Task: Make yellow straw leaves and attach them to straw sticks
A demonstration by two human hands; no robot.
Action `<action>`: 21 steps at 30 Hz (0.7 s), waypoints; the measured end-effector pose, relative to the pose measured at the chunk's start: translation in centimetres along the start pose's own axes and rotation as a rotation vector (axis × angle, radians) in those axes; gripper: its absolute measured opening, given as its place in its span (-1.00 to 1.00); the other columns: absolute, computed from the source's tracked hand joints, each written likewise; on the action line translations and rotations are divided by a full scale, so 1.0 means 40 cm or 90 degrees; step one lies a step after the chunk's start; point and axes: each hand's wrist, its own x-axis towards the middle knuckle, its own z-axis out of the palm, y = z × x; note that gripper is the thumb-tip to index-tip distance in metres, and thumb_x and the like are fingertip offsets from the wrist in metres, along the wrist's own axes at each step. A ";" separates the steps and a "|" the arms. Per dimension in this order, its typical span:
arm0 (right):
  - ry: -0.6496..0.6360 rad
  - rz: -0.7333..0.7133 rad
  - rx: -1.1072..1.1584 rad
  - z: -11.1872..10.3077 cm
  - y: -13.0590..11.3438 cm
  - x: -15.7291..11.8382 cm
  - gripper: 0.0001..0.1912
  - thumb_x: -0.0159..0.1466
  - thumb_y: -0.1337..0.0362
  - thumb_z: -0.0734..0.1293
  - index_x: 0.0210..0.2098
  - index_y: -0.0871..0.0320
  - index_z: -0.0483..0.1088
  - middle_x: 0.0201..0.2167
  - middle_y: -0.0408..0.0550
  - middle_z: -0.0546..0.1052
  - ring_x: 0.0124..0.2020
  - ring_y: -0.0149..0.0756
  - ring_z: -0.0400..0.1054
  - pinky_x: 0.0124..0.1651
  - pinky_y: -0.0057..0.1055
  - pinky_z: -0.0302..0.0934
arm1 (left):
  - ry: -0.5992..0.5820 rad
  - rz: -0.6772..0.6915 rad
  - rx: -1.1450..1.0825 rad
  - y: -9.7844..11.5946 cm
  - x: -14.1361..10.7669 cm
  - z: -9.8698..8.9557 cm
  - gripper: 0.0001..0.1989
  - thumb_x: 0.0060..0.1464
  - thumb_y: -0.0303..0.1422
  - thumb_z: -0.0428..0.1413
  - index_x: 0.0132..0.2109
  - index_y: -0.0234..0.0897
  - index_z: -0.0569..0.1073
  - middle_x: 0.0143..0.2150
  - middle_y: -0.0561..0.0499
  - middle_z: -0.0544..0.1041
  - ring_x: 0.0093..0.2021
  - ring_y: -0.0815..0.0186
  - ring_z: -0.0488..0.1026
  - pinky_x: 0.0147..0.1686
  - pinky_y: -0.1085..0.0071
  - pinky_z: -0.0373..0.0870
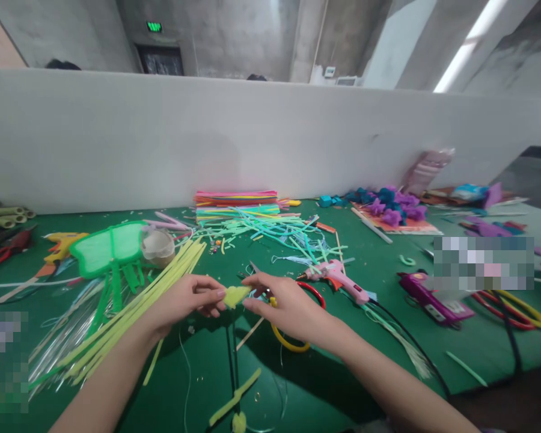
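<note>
Between my two hands is a small yellow pipe-cleaner piece (235,296), fuzzy and leaf-like. My left hand (202,296) pinches its left end between thumb and fingers. My right hand (275,300) has thumb and fingertips closed at its right tip. Below my right hand lie scissors (291,347) with red and yellow handles, partly covered by it. A bundle of long yellow pipe cleaners (162,293) runs under my left forearm. Nearer me on the table are a short twisted yellow pipe cleaner (235,397) and another small yellow piece (238,422).
A pink glue gun (340,279) lies right of my hands, its black cable trailing toward me. Colored pipe cleaners (237,198) are stacked at the back. A green winged shape (110,246) and a yellow glue gun (65,245) lie left. A purple device (433,299) sits right.
</note>
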 end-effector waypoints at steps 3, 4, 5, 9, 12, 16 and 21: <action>0.083 0.051 -0.179 -0.068 0.042 -0.085 -0.57 0.29 0.04 0.26 0.09 0.06 0.32 0.03 0.01 0.47 0.02 -0.15 0.36 0.04 -0.26 0.22 | 0.041 -0.017 -0.040 -0.017 0.013 -0.005 -0.71 -0.05 -0.15 0.24 -0.33 -0.32 0.53 -0.37 -0.11 0.61 -0.39 0.29 0.51 -0.35 0.42 0.37; 0.116 0.106 -0.249 -0.092 0.068 -0.112 -0.61 0.30 0.04 0.24 0.04 0.08 0.35 -0.01 0.03 0.48 0.02 -0.12 0.36 0.02 -0.25 0.23 | 0.059 -0.019 -0.058 -0.022 0.017 -0.007 -0.71 -0.05 -0.15 0.25 -0.35 -0.32 0.52 -0.37 -0.10 0.61 -0.39 0.29 0.51 -0.36 0.42 0.37; 0.134 0.162 -0.328 -0.113 0.097 -0.134 -0.63 0.31 0.06 0.24 0.01 0.13 0.36 -0.05 0.08 0.49 0.00 -0.07 0.36 -0.01 -0.22 0.23 | 0.077 -0.020 -0.075 -0.027 0.022 -0.009 -0.72 -0.06 -0.16 0.26 -0.35 -0.32 0.51 -0.38 -0.09 0.60 -0.38 0.30 0.51 -0.37 0.43 0.36; 0.155 0.342 -0.589 -0.164 0.213 -0.176 -0.67 0.28 0.13 0.29 -0.10 0.25 0.38 -0.19 0.19 0.46 -0.15 0.05 0.40 -0.18 -0.21 0.23 | 0.120 -0.026 -0.110 -0.045 0.037 -0.009 -0.71 -0.03 -0.15 0.25 -0.33 -0.31 0.48 -0.37 -0.05 0.57 -0.36 0.32 0.50 -0.40 0.47 0.34; 0.130 0.363 -0.574 -0.178 0.264 -0.177 -0.73 0.33 0.12 0.21 -0.19 0.22 0.36 -0.24 0.11 0.44 -0.30 -0.10 0.43 -0.33 -0.32 0.18 | 0.119 -0.030 -0.106 -0.060 0.045 -0.004 -0.69 -0.02 -0.13 0.23 -0.28 -0.31 0.49 -0.34 -0.06 0.56 -0.34 0.31 0.49 -0.40 0.48 0.34; 0.131 0.312 -0.549 -0.197 0.296 -0.191 -0.79 0.37 0.23 0.15 -0.27 0.19 0.34 -0.28 0.05 0.44 -0.32 -0.19 0.42 -0.34 -0.37 0.13 | 0.129 -0.014 -0.088 -0.075 0.053 0.002 -0.66 0.01 -0.11 0.20 -0.22 -0.30 0.49 -0.30 -0.06 0.56 -0.33 0.32 0.47 -0.42 0.49 0.34; 0.195 0.315 -0.563 -0.216 0.328 -0.206 -0.76 0.37 0.22 0.13 -0.25 0.20 0.36 -0.28 0.06 0.47 -0.30 -0.17 0.42 -0.36 -0.38 0.10 | 0.147 0.006 -0.027 -0.080 0.063 0.016 -0.65 0.05 -0.09 0.15 -0.19 -0.31 0.49 -0.28 -0.07 0.56 -0.33 0.31 0.47 -0.47 0.49 0.34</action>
